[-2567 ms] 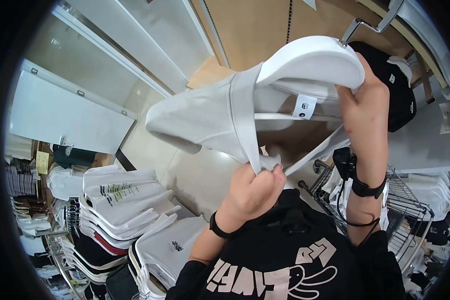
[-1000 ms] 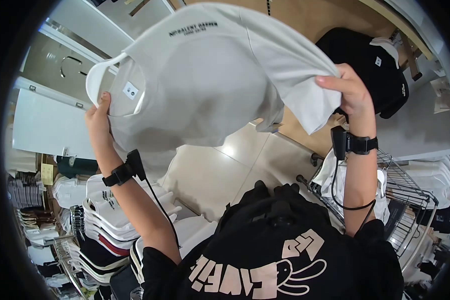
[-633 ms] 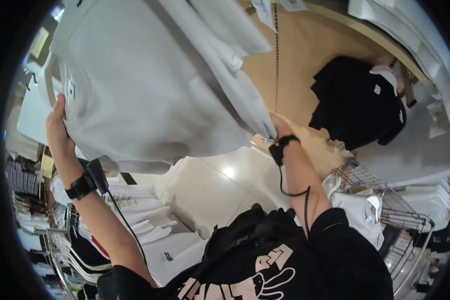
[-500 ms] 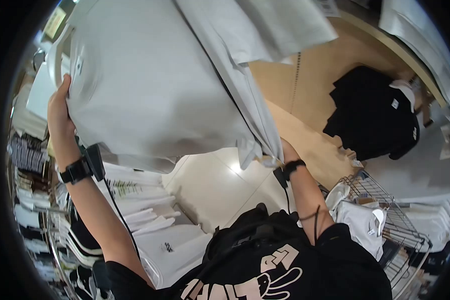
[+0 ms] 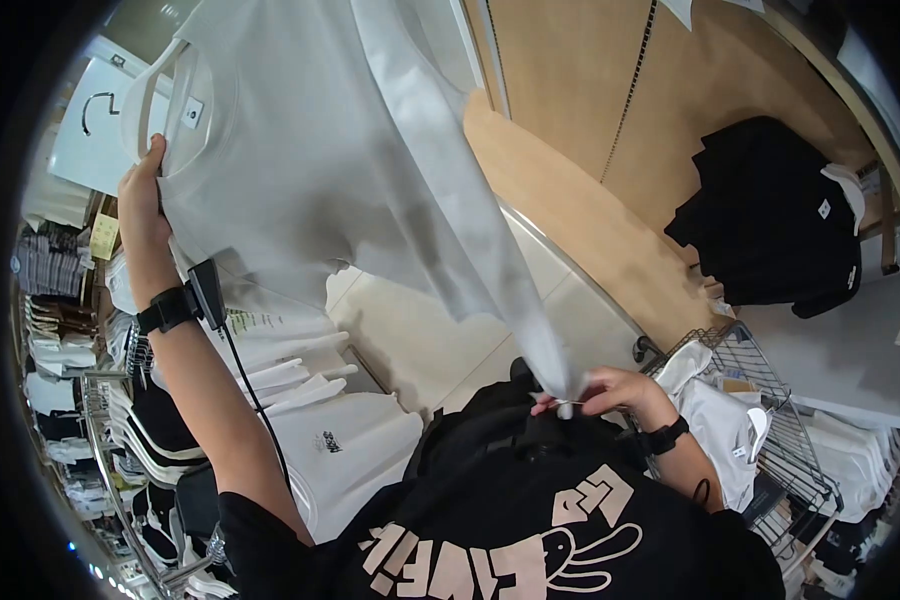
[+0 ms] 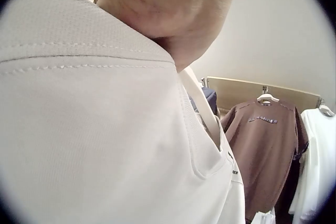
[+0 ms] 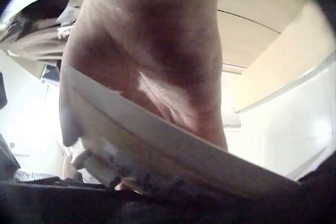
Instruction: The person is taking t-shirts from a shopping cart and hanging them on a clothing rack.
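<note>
A light grey T-shirt (image 5: 290,130) hangs on a white hanger (image 5: 142,100) at the upper left of the head view. Beside its neckline my left hand (image 5: 145,205) grips the hanger, thumb up. My right hand (image 5: 615,388) pinches a gathered end of the shirt low in front of my chest, so the cloth runs in a long fold between both hands. In the left wrist view, the shirt's stitched seam passes just under the hand (image 6: 168,14). Pale cloth (image 7: 173,150) crosses below my palm in the right wrist view, hiding the fingertips.
A rack of white and dark T-shirts (image 5: 360,440) stands at lower left. To the right are a wire cart (image 5: 760,380) with white garments and a black T-shirt (image 5: 770,220) on a hanger. A wooden ledge (image 5: 580,220) runs along the wall.
The hanger passed from my right hand to my left, which moved left. My right hand went to a sleeve, then lower along the shirt, and has drawn the cloth down towards my chest.
</note>
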### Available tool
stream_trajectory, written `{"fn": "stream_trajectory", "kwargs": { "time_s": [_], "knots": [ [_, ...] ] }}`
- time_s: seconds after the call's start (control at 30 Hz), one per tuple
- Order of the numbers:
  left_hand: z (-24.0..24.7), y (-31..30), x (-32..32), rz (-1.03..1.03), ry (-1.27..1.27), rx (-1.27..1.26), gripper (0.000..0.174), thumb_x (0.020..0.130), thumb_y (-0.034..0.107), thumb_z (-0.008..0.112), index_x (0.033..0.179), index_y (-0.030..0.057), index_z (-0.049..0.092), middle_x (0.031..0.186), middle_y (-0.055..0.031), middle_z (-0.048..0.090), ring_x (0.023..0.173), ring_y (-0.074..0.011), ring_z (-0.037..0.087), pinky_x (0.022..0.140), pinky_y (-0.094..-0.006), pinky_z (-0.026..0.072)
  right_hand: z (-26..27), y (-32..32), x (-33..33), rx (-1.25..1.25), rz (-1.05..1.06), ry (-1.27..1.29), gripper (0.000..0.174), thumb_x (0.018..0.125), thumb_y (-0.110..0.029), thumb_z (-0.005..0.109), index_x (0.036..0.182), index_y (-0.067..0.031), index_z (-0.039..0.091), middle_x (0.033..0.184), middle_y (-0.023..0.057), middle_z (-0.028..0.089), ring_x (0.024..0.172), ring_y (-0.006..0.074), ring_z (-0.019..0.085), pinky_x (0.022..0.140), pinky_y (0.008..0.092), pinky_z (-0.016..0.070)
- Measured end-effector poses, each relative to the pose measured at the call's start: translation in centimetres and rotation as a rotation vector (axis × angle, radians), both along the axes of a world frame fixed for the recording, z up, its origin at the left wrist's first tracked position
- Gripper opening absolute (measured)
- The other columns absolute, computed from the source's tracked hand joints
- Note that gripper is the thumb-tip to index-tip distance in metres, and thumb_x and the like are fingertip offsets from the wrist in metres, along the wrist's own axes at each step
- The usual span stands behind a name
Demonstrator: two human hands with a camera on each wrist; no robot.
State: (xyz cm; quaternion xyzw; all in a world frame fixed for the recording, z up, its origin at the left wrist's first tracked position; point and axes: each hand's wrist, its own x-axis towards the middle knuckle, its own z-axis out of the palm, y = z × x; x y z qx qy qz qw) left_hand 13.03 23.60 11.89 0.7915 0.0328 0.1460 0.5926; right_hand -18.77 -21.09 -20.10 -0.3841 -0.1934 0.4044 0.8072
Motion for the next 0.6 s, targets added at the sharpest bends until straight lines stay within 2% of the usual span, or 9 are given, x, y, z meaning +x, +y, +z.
{"fn": "stream_trajectory", "kwargs": {
  "time_s": [0.03,0.2,0.27,0.3,0.33,0.4,0.47,0.53,0.6],
  "knots": [
    [-0.4,0.0,-0.2,-0.007,-0.001,0.008,0.049,0.088,0.029,0.069,0.108,-0.0145,0.059,0.093,-0.0176,0.067,0.076,-0.0225,0.067,0.067,-0.0328,0.0533,0.4,-0.2,0.1,-0.139,0.026,0.059,0.054,0.088,-0.027,0.066,0.128,0.0059,0.052,0.132,0.0203,0.056,0.129,0.0306,0.048,0.107,0.0343,0.0328],
    [-3.7,1.1,-0.5,0.102,-0.033,0.008,0.048,0.087,0.030,0.070,0.106,-0.0132,0.061,0.090,-0.0142,0.066,0.073,-0.0197,0.063,0.066,-0.0309,0.0498,-1.5,-0.4,-0.6,-0.308,-0.013,0.061,0.039,0.086,-0.015,0.062,0.121,0.0028,0.059,0.125,0.0164,0.061,0.120,0.0195,0.053,0.101,0.0314,0.0387],
    [-5.5,2.0,-0.7,0.143,-0.043,0.005,0.046,0.087,0.029,0.070,0.106,-0.0118,0.062,0.091,-0.0127,0.066,0.075,-0.0191,0.062,0.069,-0.0309,0.0482,1.5,-1.6,-1.3,-0.400,-0.085,0.158,0.037,0.086,-0.012,0.062,0.121,0.0002,0.060,0.120,0.0137,0.063,0.107,0.0129,0.058,0.092,0.0279,0.0438],
    [-6.4,1.9,-1.1,0.148,-0.053,-0.002,0.044,0.086,0.029,0.070,0.104,-0.0113,0.064,0.089,-0.0107,0.066,0.076,-0.0177,0.061,0.070,-0.0305,0.0469,1.7,-2.1,-1.7,-0.548,-0.155,0.245,0.034,0.084,-0.010,0.066,0.116,0.0006,0.063,0.109,0.0090,0.068,0.090,0.0092,0.062,0.081,0.0243,0.0474],
    [-7.3,2.3,-1.2,0.146,-0.050,-0.005,0.044,0.086,0.029,0.070,0.104,-0.0113,0.064,0.089,-0.0107,0.066,0.076,-0.0177,0.061,0.070,-0.0305,0.0469,1.2,-2.8,-1.9,-0.551,-0.156,0.247,0.034,0.084,-0.010,0.066,0.116,0.0006,0.063,0.109,0.0090,0.068,0.090,0.0092,0.062,0.081,0.0243,0.0474],
    [-9.3,2.9,-1.4,0.173,-0.041,0.067,0.042,0.087,0.029,0.070,0.100,-0.0110,0.066,0.087,-0.0094,0.066,0.076,-0.0165,0.060,0.070,-0.0295,0.0463,-0.3,-4.0,-1.6,-0.692,-0.347,0.138,0.029,0.081,-0.008,0.071,0.108,0.0011,0.068,0.096,0.0067,0.071,0.081,0.0099,0.063,0.075,0.0247,0.0489],
    [-11.0,1.4,-2.6,0.187,0.005,0.029,0.041,0.087,0.029,0.069,0.099,-0.0102,0.066,0.085,-0.0095,0.066,0.070,-0.0155,0.058,0.066,-0.0294,0.0459,1.8,-4.8,0.4,-0.854,-0.560,0.151,0.024,0.079,-0.007,0.073,0.102,0.0026,0.071,0.086,0.0054,0.071,0.079,0.0114,0.064,0.075,0.0258,0.0497],
    [-13.4,-0.8,-4.0,0.166,0.028,-0.003,0.045,0.086,0.034,0.070,0.095,-0.0095,0.066,0.078,-0.0090,0.064,0.063,-0.0154,0.056,0.058,-0.0314,0.0445,6.2,-4.5,3.6,-0.689,-0.761,0.228,0.025,0.078,-0.004,0.076,0.101,0.0036,0.069,0.089,0.0057,0.070,0.082,0.0120,0.065,0.075,0.0272,0.0512],
    [-15.2,-4.2,-6.0,0.197,0.263,0.118,0.048,0.084,0.041,0.070,0.083,-0.0072,0.066,0.068,-0.0069,0.061,0.056,-0.0152,0.053,0.051,-0.0340,0.0414,10.1,-3.2,6.9,-0.705,-0.865,0.012,0.031,0.078,-0.003,0.075,0.108,0.0034,0.066,0.095,0.0067,0.069,0.084,0.0112,0.064,0.075,0.0258,0.0505]
  ]
}}
